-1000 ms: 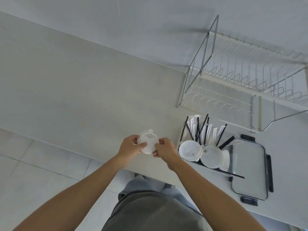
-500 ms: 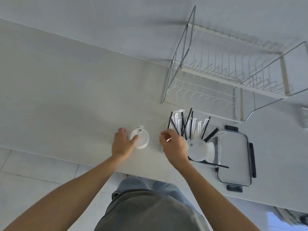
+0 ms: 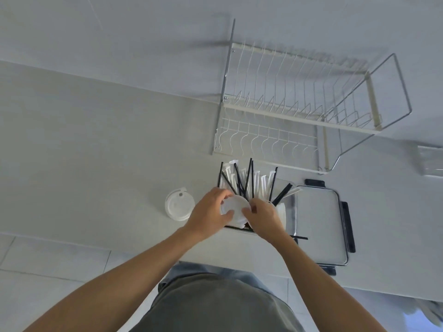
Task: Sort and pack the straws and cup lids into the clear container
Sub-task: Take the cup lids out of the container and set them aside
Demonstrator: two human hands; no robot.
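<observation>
A white cup lid [image 3: 236, 208] is held over the clear container [image 3: 291, 209], with my left hand [image 3: 211, 213] gripping its left edge and my right hand [image 3: 265, 218] on its right edge. Several black straws [image 3: 239, 180] and white wrapped straws [image 3: 262, 184] stand fanned out in the container behind my hands. Another white cup lid [image 3: 179, 204] lies flat on the counter to the left of my left hand. More lids in the container are mostly hidden by my right hand.
The container's clear lid with black clips [image 3: 322, 225] lies on the counter right of the container. A wire dish rack [image 3: 302, 109] stands behind. A clear object [image 3: 430, 161] sits at the far right edge. The counter's front edge runs just below my hands.
My left hand set one lid down on the counter and let go. Both hands moved right to the container and now hold another lid there.
</observation>
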